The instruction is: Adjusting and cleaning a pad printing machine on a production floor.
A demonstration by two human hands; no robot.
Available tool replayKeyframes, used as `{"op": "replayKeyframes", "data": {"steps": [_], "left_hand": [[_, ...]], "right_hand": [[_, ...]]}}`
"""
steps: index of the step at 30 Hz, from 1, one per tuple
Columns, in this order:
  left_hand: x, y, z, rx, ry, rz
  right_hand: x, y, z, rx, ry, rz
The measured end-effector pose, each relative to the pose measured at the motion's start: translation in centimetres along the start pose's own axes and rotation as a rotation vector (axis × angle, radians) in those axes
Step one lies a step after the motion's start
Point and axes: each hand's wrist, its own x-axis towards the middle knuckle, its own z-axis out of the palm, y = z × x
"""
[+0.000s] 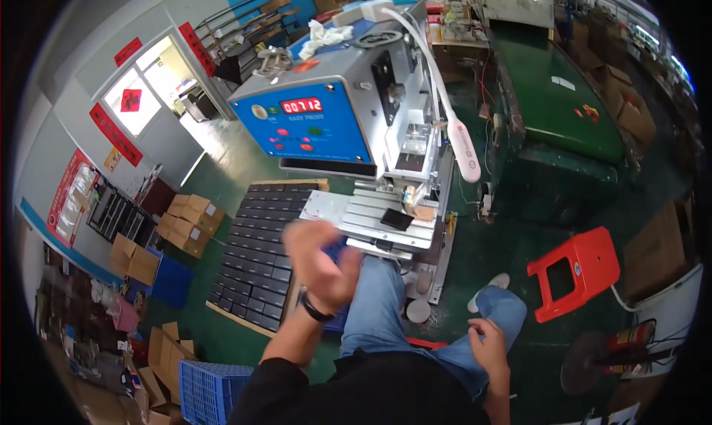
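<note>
My left hand point(319, 265) is raised over my left knee, in front of the machine's slotted metal bed point(363, 216). Motion smears its fingers, so I cannot tell if it holds anything. My right hand point(488, 343) lies by my right thigh, fingers apart and nothing in them. A small flat black piece point(397, 219) rests on the bed, to the right of the left hand. Above the bed stands a grey printing machine with a blue control panel point(304, 124). Left of my hand, rows of black rectangular pieces point(256, 258) cover a wooden-edged board.
A white bendable lamp point(461, 150) hangs beside the machine. To the right are a red plastic stool point(575, 273) and a green conveyor belt point(564, 102). Cardboard boxes point(189, 221) and a blue crate point(211, 388) stand on the left.
</note>
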Motion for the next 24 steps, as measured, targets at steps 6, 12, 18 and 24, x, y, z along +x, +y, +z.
{"op": "replayKeyframes", "data": {"steps": [6,12,18,24], "left_hand": [[11.1,-9.5,-1.8,0.069,0.283,0.133],[15.7,-12.2,-0.6,0.162,0.175,0.347],[15.8,-12.5,0.6,0.086,0.108,0.335],[16.3,-12.7,0.2,0.062,0.075,0.269]], "right_hand": [[-0.2,0.7,2.7,0.018,0.016,0.027],[0.9,0.7,3.7,0.040,0.005,0.042],[5.4,-0.8,1.8,-0.176,0.080,-0.067],[8.9,-1.3,0.6,-0.134,0.158,-0.105]]}}
